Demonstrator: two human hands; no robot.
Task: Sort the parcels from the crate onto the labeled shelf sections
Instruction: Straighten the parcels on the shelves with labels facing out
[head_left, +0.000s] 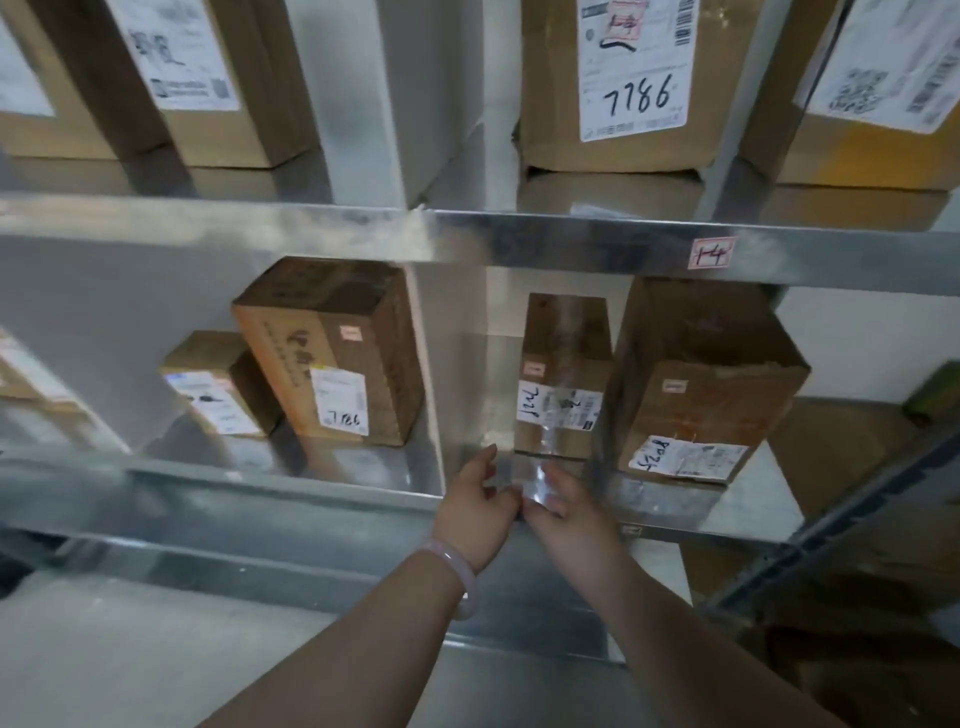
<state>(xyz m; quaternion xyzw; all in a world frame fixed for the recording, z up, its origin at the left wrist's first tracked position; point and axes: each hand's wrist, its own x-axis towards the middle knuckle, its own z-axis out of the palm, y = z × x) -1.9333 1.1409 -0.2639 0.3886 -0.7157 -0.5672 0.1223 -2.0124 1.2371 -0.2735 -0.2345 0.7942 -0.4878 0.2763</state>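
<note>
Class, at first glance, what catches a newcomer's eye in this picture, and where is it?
Two hands, the left hand and right hand, meet at the front edge of the lower shelf, just before a narrow taped parcel. Above, on the upper shelf, a large parcel shows 7786 handwritten boldly on its label.

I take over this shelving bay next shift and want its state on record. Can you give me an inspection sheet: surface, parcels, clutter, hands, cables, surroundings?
Surface: metal middle shelf, shiny; the shelf edge above carries a pink section tag.
Job's things: narrow parcel upright near the shelf front, beside a torn box; tall box and small box further left; box marked 7786 on the shelf above.
Clutter: nothing seen.
Hands: left hand and right hand close together just in front of the narrow parcel; grip too blurred to tell.
Cables: nothing seen.
Surroundings: pale wall behind the shelves.
</note>
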